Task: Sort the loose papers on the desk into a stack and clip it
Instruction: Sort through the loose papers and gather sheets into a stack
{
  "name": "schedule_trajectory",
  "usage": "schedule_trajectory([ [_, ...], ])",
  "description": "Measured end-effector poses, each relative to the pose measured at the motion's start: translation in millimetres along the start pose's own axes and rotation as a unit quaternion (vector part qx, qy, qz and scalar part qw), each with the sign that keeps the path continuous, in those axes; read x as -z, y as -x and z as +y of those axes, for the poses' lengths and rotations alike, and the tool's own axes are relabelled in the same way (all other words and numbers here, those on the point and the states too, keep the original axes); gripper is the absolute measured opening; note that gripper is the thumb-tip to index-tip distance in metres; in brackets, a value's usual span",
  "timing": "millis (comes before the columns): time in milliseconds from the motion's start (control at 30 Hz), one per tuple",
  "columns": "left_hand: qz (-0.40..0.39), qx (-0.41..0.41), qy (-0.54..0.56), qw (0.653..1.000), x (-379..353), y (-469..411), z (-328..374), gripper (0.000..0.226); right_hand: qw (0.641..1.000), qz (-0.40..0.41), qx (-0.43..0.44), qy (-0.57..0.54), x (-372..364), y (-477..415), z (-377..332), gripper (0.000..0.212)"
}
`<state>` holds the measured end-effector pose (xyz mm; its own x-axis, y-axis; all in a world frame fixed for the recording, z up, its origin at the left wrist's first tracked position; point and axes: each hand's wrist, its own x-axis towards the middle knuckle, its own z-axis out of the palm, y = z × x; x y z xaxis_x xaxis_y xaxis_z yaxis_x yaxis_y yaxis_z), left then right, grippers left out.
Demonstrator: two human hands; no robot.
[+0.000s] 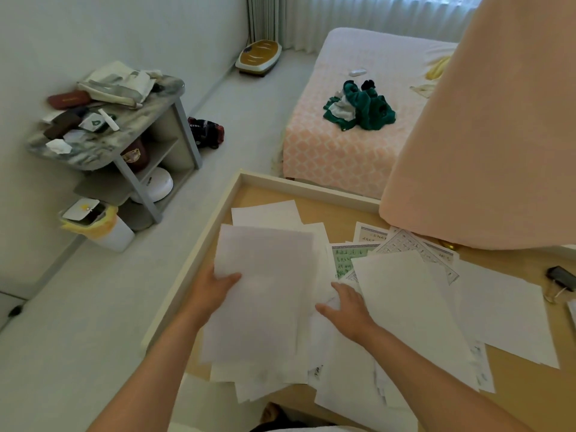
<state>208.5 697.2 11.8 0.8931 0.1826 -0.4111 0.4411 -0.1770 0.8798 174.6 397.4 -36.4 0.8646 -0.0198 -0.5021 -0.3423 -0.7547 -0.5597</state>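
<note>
Left hand point(218, 288) pinches sheet point(265, 291) by left edge, thumb on top, fingers hidden beneath. Right hand point(346, 310) on papers point(411, 307) mid-desk, fingers bent (gripping or just pressing, cannot tell). Papers lie loose, overlapping across desk point(523, 397). Black clip point(562, 278) at right edge, just beside papers.

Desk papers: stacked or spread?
Spread. Loose papers lie fanned at mixed angles across the desk; left hand grips only some of them.
</note>
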Motion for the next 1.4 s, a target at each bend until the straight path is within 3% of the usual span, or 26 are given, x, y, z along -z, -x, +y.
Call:
schedule_trajectory([
  [100, -0.026, -0.010, 0.080, 0.996, 1.0, -1.3, 17.4, 0.027, 0.963, -0.061, -0.009, -0.262, 20.8, -0.4, -16.7, 0.094],
  [167, -0.045, -0.016, 0.116, 0.992, -5.6, -2.2, 25.7, 0.030, 0.921, -0.118, -0.012, -0.372, 37.6, 0.5, -23.0, 0.071],
  [233, -0.058, 0.009, 0.142, 0.988, -19.4, -7.2, 29.9, 0.036, 0.908, -0.126, -0.013, -0.398, 52.0, 4.6, -27.3, 0.042],
  [333, -0.112, 0.046, 0.127, 0.984, -47.2, -14.8, 40.4, 0.044, 0.904, -0.084, -0.037, -0.417, 68.8, 9.3, -20.3, 0.024],
  [433, -0.207, 0.088, 0.027, 0.974, -86.2, -16.8, 53.4, 0.055, 0.918, -0.012, -0.071, -0.389, 85.2, 10.1, 7.1, 0.025],
  [500, -0.239, 0.080, -0.051, 0.966, -119.6, -7.2, 63.0, 0.051, 0.928, 0.024, -0.106, -0.357, 96.8, 13.2, 34.2, 0.025],
  [600, -0.232, 0.070, -0.100, 0.965, -182.2, 12.9, 63.8, 0.036, 0.933, 0.075, -0.140, -0.324, 113.8, 23.4, 80.0, 0.022],
  [733, -0.217, 0.110, -0.146, 0.959, -256.0, 25.2, 35.3, 0.043, 0.937, 0.163, -0.173, -0.255, 133.7, 36.2, 138.8, 0.021],
  [900, -0.155, 0.137, -0.291, 0.934, -316.3, 42.9, 12.0, 0.070, 0.967, 0.134, -0.202, -0.084, 148.9, 32.7, 187.2, 0.050],
  [967, -0.142, 0.135, -0.266, 0.944, -329.7, 43.9, 10.7, 0.076, 0.967, 0.101, -0.220, -0.075, 148.0, 28.1, 196.1, 0.068],
  [1067, -0.135, 0.128, -0.183, 0.965, -342.5, 48.1, 14.2, 0.055, 0.959, 0.078, -0.246, -0.118, 141.0, 20.6, 202.6, 0.090],
  [1167, -0.126, 0.114, -0.195, 0.966, -349.7, 51.0, 15.9, 0.050, 0.954, 0.087, -0.264, -0.114, 141.5, 14.6, 208.4, 0.086],
  [1300, -0.111, 0.139, -0.222, 0.959, -358.3, 51.9, 14.1, 0.079, 0.943, 0.071, -0.291, -0.146, 144.7, 13.5, 219.3, 0.075],
  [1400, -0.067, 0.161, -0.290, 0.941, -369.2, 58.8, 13.6, 0.079, 0.941, 0.079, -0.305, -0.123, 141.5, 15.5, 222.5, 0.064],
])
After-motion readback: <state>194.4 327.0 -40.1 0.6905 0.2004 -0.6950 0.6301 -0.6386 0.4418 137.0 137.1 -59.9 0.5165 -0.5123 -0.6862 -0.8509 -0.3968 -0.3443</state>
